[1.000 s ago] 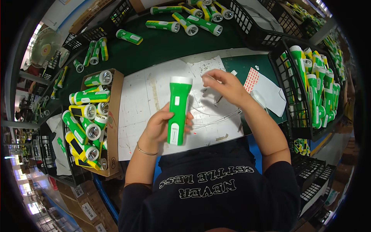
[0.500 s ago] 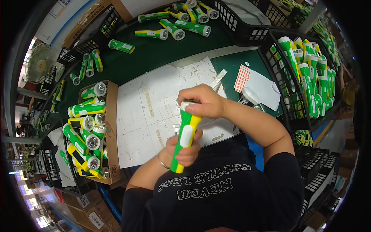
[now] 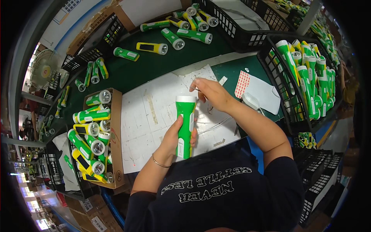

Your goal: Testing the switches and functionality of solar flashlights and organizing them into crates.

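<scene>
My left hand [image 3: 172, 136] is wrapped round the body of a green and yellow flashlight [image 3: 186, 125] with a white head ring. It stands nearly upright in the picture, its head away from me, over the white work sheet [image 3: 135, 116]. Just beyond the head, apart from it, my right hand [image 3: 212, 94] has its thumb and forefinger brought together. A thin dark bit shows at those fingertips, too small to name. Beside my right wrist lie a white roundish piece [image 3: 251, 97] and thin white cables [image 3: 218, 124] on the sheet.
A cardboard box [image 3: 116, 135] of flashlights stands at the left. Black crates flank the table; the right crate [image 3: 288, 110] is full of flashlights. More flashlights [image 3: 172, 38] lie on the green tabletop [image 3: 154, 63] at the back. A white card with a red-patterned end [image 3: 266, 92] lies at the right.
My right hand has come off the flashlight's head and moved up. My left hand has turned the flashlight from a tilt to nearly upright, showing another side. The view has shifted slightly.
</scene>
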Tool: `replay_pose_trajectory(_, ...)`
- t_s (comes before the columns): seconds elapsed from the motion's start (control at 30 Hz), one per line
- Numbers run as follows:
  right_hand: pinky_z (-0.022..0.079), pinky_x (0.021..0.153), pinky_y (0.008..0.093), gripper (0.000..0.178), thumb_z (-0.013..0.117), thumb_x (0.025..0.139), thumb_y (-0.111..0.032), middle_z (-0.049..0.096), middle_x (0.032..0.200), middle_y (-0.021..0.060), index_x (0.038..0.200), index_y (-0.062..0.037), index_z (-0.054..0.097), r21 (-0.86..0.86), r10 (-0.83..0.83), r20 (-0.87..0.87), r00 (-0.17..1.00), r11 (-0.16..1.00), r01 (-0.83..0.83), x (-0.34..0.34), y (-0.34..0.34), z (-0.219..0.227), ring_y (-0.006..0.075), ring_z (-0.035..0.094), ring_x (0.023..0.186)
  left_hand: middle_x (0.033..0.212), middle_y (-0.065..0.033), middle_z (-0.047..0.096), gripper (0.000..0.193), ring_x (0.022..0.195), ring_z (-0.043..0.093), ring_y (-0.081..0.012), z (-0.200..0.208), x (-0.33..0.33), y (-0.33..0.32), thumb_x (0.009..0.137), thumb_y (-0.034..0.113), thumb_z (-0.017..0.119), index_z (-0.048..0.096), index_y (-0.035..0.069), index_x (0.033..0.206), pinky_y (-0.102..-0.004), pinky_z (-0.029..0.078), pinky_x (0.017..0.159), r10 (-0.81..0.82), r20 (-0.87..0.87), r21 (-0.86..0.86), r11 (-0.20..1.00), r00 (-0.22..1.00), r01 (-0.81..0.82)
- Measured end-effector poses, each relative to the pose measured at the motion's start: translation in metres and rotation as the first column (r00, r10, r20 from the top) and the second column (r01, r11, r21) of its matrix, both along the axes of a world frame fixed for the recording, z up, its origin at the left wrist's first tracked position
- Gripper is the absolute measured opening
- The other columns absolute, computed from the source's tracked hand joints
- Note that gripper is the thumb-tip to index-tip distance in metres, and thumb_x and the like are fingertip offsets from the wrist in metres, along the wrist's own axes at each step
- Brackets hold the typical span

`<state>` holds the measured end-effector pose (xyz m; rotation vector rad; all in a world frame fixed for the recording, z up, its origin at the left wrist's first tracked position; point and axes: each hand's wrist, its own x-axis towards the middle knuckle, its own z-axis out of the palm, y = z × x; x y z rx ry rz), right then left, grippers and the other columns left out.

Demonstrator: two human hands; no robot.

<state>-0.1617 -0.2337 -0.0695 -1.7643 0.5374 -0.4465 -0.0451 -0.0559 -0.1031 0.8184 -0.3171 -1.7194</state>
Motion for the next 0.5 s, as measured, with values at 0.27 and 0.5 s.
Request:
replay_pose_trajectory(0.27,0.039,0.058,0.0256,0.047,0.030,0.095,-0.041,0.048,0.061,0.0036,0.095,-0.0026,0.057,0.051,0.038,-0.013,0.999,0.998,-0.038,-0.024,0.022,-0.011,0.0110,0.046,0.058,0.070,-0.0067,0.055,0.050,0.056,0.050,-0.0156,-0.001,0.005,-0.010,0.092,0.055,0.037,0.047,0.009,0.109,-0.0302,0.044,0.050,0.096,0.015,0.084,0.992,0.995,-0.097)
replay_pose_trajectory(0.5,0.039,0.058,0.0256,0.039,0.037,0.094,-0.037,0.050,0.062,0.0026,0.093,-0.0041,0.057,0.121,0.055,-0.069,0.996,0.992,-0.046,-0.037,0.037,-0.020,0.0107,0.047,0.060,0.071,-0.0069,0.054,0.049,0.057,0.051,-0.0161,-0.001,0.005,-0.013,0.091,0.055,0.039,0.047,0.011,0.110,-0.0304,0.044,0.049,0.138,-0.052,0.126,0.983,0.989,-0.131)
